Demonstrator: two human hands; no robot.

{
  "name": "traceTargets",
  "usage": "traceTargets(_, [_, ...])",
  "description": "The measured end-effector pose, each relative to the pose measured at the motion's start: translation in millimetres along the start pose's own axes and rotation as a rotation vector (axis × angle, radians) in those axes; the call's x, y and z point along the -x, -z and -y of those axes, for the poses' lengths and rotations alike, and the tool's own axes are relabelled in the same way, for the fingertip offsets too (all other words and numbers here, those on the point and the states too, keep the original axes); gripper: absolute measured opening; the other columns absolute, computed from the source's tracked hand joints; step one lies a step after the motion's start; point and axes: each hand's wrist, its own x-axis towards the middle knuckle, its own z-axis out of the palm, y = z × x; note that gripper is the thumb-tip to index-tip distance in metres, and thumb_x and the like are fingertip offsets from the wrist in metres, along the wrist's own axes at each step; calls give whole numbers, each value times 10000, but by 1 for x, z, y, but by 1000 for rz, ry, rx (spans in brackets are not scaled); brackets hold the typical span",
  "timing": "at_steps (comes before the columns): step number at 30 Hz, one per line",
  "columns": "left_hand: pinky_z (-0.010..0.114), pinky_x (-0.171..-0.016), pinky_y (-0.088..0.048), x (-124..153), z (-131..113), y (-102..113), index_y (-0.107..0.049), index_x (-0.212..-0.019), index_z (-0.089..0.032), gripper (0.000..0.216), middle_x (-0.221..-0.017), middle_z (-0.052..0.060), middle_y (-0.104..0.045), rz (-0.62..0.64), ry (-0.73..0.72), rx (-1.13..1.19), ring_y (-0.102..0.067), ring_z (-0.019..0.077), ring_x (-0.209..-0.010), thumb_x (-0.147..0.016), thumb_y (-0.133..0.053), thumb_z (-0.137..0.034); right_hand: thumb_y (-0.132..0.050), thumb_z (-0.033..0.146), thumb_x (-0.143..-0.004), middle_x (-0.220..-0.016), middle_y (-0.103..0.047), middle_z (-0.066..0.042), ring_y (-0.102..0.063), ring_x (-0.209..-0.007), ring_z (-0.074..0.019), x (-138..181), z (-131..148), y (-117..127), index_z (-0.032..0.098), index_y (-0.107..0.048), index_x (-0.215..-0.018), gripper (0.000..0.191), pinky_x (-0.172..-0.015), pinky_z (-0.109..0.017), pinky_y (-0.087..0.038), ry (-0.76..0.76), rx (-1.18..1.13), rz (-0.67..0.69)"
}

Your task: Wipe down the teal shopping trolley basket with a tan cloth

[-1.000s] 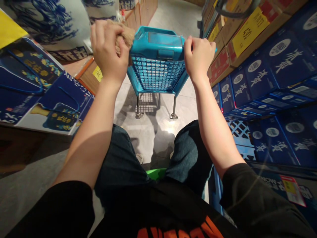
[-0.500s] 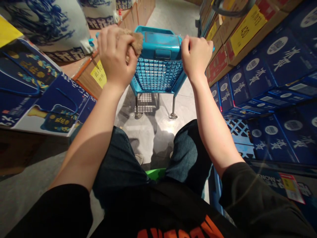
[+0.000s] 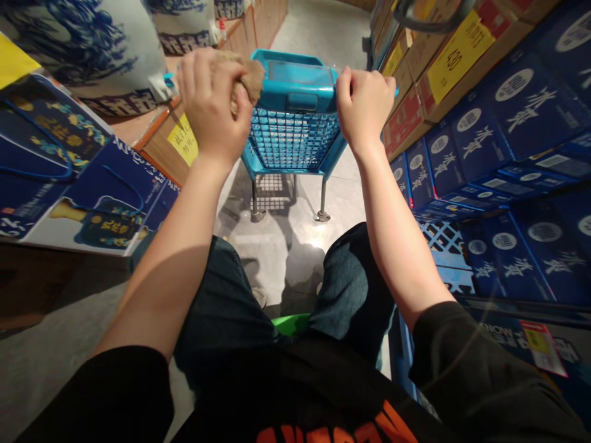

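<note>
A blue plastic shopping cart [image 3: 300, 89] stands upright in front of my knees, its mesh basket side facing me. My left hand [image 3: 210, 101] is closed around a crumpled brown cloth [image 3: 252, 80], at the left end of the cart's handle. The cloth lies between my fingers and the handle, and most of it is hidden under my palm. On the right end of the handle, my right hand [image 3: 365, 104] is wrapped with its knuckles up.
Blue gift boxes [image 3: 106, 197] and large blue-and-white jars [image 3: 92, 49] line the left side. At right are stacked blue cartons [image 3: 480, 135] and a yellow price sign [image 3: 457, 55]. A green seat edge [image 3: 290, 323] shows between my legs on the grey floor.
My left hand has shifted slightly left with the brown cloth. My right hand keeps its grip on the handle, and the cart has hardly moved.
</note>
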Motion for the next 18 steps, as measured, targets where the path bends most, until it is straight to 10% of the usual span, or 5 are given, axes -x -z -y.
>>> traceTargets(4, [549, -1269, -282, 2, -18, 2, -636, -1409, -406, 395, -1520, 72, -599, 127, -106, -42, -442, 331, -1476, -1025, -544, -387, -164, 406, -1087, -1180, -858, -55, -725, -1175, -356, 0, -1, 1, 394, -787, -974, 633, -1032, -570, -470, 9, 48, 2])
traceTargets(11, [537, -1220, -304, -16, 40, 4, -657, -1302, -338, 320, -1372, 99, -626, -60, 177, 45, -482, 357, -1345, -1032, -486, -322, -167, 439, -1073, -1238, -849, -56, -688, -1216, -403, 1, 4, 3, 387, -795, -1026, 632, -1072, -610, -422, -4, -20, 45])
traceTargets(18, [551, -1315, -282, 7, -38, -7, -664, -1412, -377, 399, -1561, 78, -577, 60, -77, 53, -410, 317, -1545, -1059, -477, -377, -205, 454, -1051, -1190, -859, -17, -708, -1218, -418, 2, 7, 6, 452, -801, -984, 600, -1095, -645, -406, -30, -65, 31])
